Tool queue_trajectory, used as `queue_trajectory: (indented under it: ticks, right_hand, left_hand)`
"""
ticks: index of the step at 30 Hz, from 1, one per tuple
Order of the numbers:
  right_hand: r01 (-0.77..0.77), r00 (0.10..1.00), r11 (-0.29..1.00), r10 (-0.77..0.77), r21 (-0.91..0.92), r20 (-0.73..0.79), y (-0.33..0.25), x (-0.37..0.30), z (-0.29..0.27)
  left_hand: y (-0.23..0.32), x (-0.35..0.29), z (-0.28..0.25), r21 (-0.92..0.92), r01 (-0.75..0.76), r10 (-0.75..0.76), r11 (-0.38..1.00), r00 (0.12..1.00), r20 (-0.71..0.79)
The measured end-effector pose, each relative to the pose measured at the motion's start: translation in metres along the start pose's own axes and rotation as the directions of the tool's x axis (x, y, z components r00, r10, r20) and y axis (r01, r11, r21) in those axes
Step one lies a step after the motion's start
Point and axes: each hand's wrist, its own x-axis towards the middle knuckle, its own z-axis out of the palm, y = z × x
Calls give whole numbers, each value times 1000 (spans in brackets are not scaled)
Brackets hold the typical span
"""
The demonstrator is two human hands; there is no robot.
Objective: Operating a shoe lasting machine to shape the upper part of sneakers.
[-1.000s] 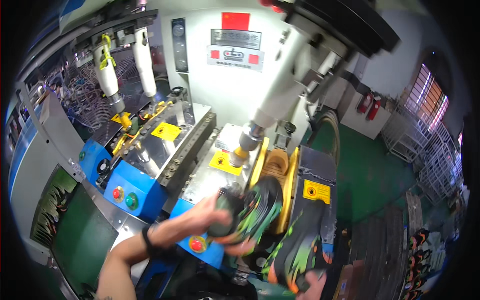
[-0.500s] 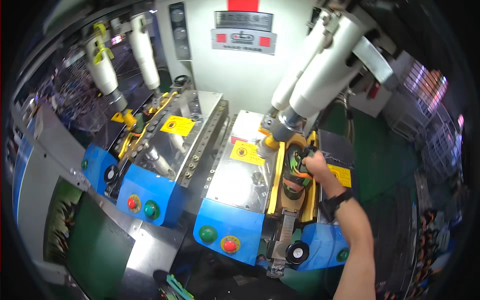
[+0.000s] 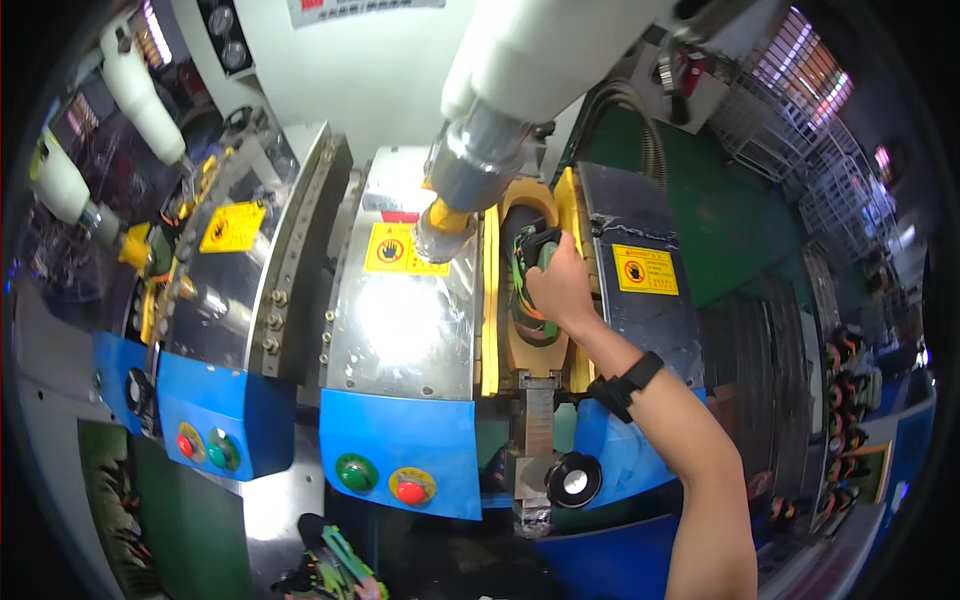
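My right hand [image 3: 560, 287], with a black band on its wrist, is closed around the upper of a black, green and orange shoe [image 3: 523, 262]. That shoe sits low in a tan cradle [image 3: 535, 352] between yellow pads [image 3: 490, 300] of the press. A second shoe [image 3: 335, 562], black and green, shows at the lower edge. A small patch of my left hand [image 3: 370, 588] shows against it, seemingly gripping it; most of that hand is out of the picture. Just left of the cradle hangs the press's metal cylinder with a yellow tip [image 3: 445, 222].
Blue front panels [image 3: 400, 445] carry a green button [image 3: 356, 472] and a red button [image 3: 411, 487]. A similar press station [image 3: 225, 410] stands to the left. A black round knob [image 3: 574, 480] sits below the cradle. Wire racks [image 3: 800, 140] and several shoes [image 3: 850, 400] are at the right.
The view has shifted, so the machine appears farther left and closer. My right hand has drawn the shoe slightly up in the cradle, its toe end less visible. The second shoe stays low.
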Motion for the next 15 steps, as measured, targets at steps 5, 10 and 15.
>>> queue_trajectory:
  ticks: [5,10,15]
  right_hand:
    - [-49,997,999,50,-24,64,1,-2,-16]
    - [16,1000,963,-19,-271,-8,-25,-20,-38]
    - [504,862,845,-476,-182,178,-58,-93,-60]
  left_hand:
    - [3,12,-4,-29,-45,46,999,998,32]
    - [2,35,-28,-134,-16,29,991,994,103]
    - [-2,52,-63,-144,-100,111,984,992,66]
